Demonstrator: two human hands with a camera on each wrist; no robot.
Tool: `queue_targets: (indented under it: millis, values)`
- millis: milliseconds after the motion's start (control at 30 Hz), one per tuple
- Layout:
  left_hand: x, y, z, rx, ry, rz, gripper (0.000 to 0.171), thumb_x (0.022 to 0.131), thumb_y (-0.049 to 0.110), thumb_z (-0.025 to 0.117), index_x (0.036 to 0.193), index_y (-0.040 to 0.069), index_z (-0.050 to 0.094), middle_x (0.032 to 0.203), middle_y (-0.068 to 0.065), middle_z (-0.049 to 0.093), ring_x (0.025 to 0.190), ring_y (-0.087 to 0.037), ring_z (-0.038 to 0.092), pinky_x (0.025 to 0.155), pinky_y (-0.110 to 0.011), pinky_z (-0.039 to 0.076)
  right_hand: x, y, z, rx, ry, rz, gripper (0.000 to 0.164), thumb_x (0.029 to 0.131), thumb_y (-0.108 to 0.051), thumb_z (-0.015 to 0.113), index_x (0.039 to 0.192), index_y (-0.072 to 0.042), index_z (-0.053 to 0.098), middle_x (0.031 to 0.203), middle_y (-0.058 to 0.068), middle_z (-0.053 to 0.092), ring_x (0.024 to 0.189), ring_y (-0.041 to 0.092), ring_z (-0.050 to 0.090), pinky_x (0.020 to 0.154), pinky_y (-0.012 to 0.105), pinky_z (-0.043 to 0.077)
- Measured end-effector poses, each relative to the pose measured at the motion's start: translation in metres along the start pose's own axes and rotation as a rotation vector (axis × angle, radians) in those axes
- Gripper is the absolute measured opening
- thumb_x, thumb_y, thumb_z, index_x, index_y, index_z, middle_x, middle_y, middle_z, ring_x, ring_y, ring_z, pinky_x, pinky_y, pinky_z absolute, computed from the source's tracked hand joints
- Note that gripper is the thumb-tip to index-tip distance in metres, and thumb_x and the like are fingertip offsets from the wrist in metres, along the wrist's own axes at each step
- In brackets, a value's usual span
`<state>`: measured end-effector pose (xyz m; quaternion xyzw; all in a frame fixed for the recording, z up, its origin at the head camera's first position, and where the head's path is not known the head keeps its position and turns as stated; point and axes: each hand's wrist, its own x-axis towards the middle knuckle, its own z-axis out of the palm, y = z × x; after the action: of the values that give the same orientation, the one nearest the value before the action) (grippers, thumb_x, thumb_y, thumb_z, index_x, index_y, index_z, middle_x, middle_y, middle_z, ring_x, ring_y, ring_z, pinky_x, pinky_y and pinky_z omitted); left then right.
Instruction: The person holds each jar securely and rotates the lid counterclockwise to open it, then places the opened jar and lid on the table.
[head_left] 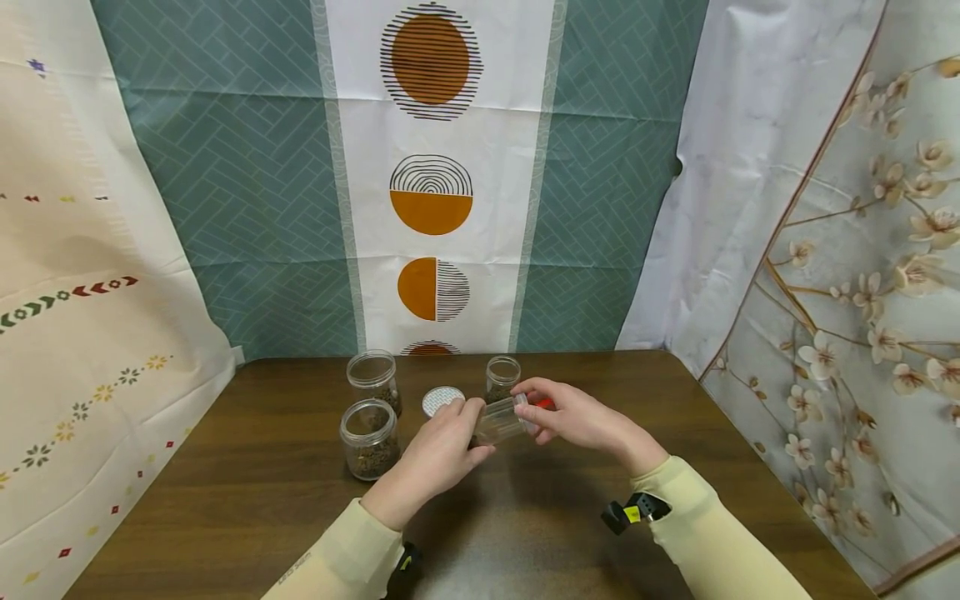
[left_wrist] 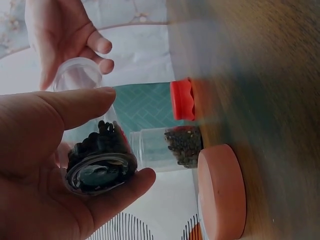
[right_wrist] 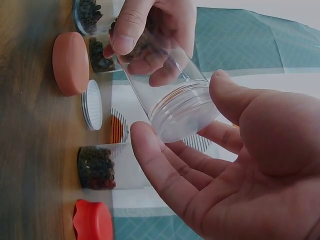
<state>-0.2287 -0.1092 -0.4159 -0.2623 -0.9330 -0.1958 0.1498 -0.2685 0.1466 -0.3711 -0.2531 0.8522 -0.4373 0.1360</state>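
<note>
My left hand (head_left: 442,446) grips a clear jar (head_left: 497,423) near its base and holds it tilted above the table. Dark bean-like pieces (left_wrist: 102,142) lie in the bottom of this jar. At its threaded mouth sits a whitish translucent lid (right_wrist: 187,122), which the thumb and forefinger of my right hand (head_left: 570,417) pinch from both sides. Just behind my right fingers, a red scalloped lid (left_wrist: 182,100) shows on the table. An orange-brown round object (left_wrist: 222,192) stands near my left hand; in the head view it is hidden.
Two wide clear jars (head_left: 371,442) with dark contents stand uncovered at the left. Farther back is a smaller open jar (head_left: 501,379), also partly filled. A white round lid (head_left: 441,400) lies between them. The brown table (head_left: 262,500) meets hanging cloth (head_left: 247,208) at its far edge.
</note>
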Motion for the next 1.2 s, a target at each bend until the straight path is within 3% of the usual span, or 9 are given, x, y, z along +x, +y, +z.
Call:
queue_targets:
  millis: [133, 300, 533, 800, 1200]
  values:
    - [0.0005, -0.0011, -0.0003, -0.014, -0.016, -0.006, 0.057, 0.096, 0.03, 0.09, 0.137, 0.003, 0.062, 0.108, -0.009, 0.063, 0.092, -0.023, 0.059, 0.078, -0.043, 0.054, -0.0016, -0.001, -0.0015, -0.036, 0.006, -0.018, 0.045, 0.111, -0.028, 0.071, 0.151, -0.012, 0.059, 0.136, 0.014, 0.067, 0.089, 0.023, 0.077, 0.088, 0.043, 0.064]
    - [0.0014, -0.0011, -0.0022, -0.054, -0.036, -0.02, 0.057, 0.096, 0.027, 0.09, 0.139, 0.001, 0.061, 0.111, -0.011, 0.065, 0.096, -0.024, 0.061, 0.082, -0.045, 0.054, -0.0036, -0.002, -0.0019, -0.036, 0.002, -0.062, 0.044, 0.11, -0.022, 0.072, 0.151, -0.011, 0.059, 0.143, 0.016, 0.064, 0.097, 0.023, 0.076, 0.088, 0.044, 0.064]
    - [0.0022, -0.0016, -0.0041, -0.1, -0.044, -0.034, 0.054, 0.096, 0.026, 0.09, 0.137, 0.002, 0.062, 0.105, -0.007, 0.062, 0.092, -0.021, 0.059, 0.079, -0.043, 0.052, -0.0064, -0.0027, -0.0026, -0.068, 0.019, -0.131, 0.05, 0.106, -0.023, 0.078, 0.151, -0.009, 0.059, 0.139, 0.011, 0.065, 0.098, 0.033, 0.075, 0.091, 0.049, 0.061]
    - [0.0023, -0.0029, -0.0043, -0.153, -0.063, -0.048, 0.051, 0.097, 0.025, 0.089, 0.134, 0.004, 0.061, 0.098, -0.002, 0.057, 0.086, -0.018, 0.055, 0.075, -0.04, 0.05, -0.0081, -0.0028, -0.0039, -0.115, 0.043, -0.166, 0.049, 0.103, -0.02, 0.082, 0.147, -0.017, 0.062, 0.142, 0.005, 0.064, 0.126, 0.029, 0.068, 0.097, 0.046, 0.06]
    - [0.0046, -0.0065, -0.0062, -0.232, -0.121, -0.059, 0.044, 0.098, 0.027, 0.087, 0.127, 0.007, 0.061, 0.098, -0.001, 0.057, 0.085, -0.018, 0.054, 0.074, -0.039, 0.048, -0.0087, -0.0023, -0.0047, -0.132, 0.042, -0.183, 0.046, 0.101, -0.015, 0.083, 0.143, -0.021, 0.064, 0.141, 0.004, 0.063, 0.128, 0.031, 0.065, 0.1, 0.05, 0.059]
